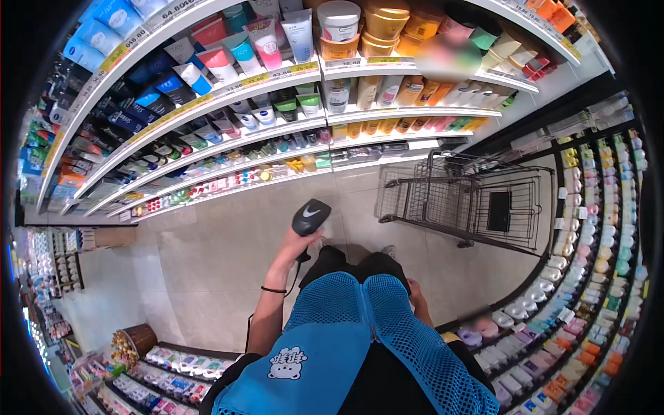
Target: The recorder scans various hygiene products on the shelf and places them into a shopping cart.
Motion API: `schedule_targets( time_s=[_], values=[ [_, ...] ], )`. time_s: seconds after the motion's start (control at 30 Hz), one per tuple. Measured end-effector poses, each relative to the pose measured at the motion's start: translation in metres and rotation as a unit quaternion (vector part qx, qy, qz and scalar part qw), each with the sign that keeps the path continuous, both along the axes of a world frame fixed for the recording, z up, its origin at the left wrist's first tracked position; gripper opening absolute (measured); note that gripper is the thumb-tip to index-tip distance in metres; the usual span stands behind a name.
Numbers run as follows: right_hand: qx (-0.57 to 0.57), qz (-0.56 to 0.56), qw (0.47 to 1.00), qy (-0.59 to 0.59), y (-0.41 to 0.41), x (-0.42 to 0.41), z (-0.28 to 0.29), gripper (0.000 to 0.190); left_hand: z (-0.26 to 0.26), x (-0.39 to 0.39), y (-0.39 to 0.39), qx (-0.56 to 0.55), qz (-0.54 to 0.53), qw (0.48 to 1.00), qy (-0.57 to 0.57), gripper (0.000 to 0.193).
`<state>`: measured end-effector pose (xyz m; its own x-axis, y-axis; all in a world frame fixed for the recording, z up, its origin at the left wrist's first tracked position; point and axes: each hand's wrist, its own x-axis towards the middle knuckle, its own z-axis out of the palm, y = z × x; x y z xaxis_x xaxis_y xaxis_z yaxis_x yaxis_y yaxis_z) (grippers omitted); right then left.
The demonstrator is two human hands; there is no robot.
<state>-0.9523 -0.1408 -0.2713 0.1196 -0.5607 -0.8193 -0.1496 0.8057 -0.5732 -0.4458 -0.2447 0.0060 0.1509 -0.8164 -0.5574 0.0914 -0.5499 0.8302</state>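
A black handheld barcode scanner (310,219) with a pale curved mark on top is gripped in my left hand (300,243), its head pointing towards the shelves. A dark cord (296,280) hangs from its handle along my forearm. My right hand (416,291) hangs low beside my right thigh, partly behind the blue mesh vest (332,337). Its fingers are mostly hidden, so whether it holds anything does not show. Across from me, tubes (245,54) and round jars (339,23) fill the upper shelf above a row of bottles (339,94).
A metal wire shopping cart (441,199) stands on the tiled floor (207,249) to my right. Curved racks of packaged goods (570,207) run beyond it and behind me. A wooden barrel (140,337) stands at the lower left. White shelf edges (270,75) carry price labels.
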Motion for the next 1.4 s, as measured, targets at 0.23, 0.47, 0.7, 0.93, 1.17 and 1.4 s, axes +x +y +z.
schedule_targets(
  time_s=[0.23, 0.47, 0.7, 0.93, 1.17, 1.4],
  values=[
    [0.022, -0.08, 0.988, 0.132, -0.019, 0.021, 0.08, 0.045, 0.008, 0.03, 0.013, 0.001, 0.006, 0.999, 0.037, 0.017],
    [-0.045, -0.077, 0.985, 0.145, -0.082, 0.043, 0.101, 0.041, -0.012, 0.027, 0.031, 0.009, 0.025, 0.993, 0.116, 0.021],
    [-0.231, -0.013, 0.959, 0.164, -0.176, 0.079, 0.129, 0.035, -0.003, 0.029, 0.018, -0.024, 0.014, 0.994, 0.109, 0.02],
    [-0.383, 0.11, 0.902, 0.165, -0.28, 0.138, 0.185, 0.03, 0.01, 0.021, -0.014, -0.027, 0.064, 0.996, 0.058, 0.017],
    [-0.444, 0.203, 0.865, 0.116, -0.331, 0.167, 0.223, 0.027, 0.021, -0.011, -0.048, -0.03, 0.094, 0.993, 0.064, 0.013],
    [-0.407, 0.182, 0.893, 0.053, -0.355, 0.157, 0.237, 0.027, 0.061, -0.045, -0.087, -0.006, 0.121, 0.991, 0.051, 0.013]
  ],
)
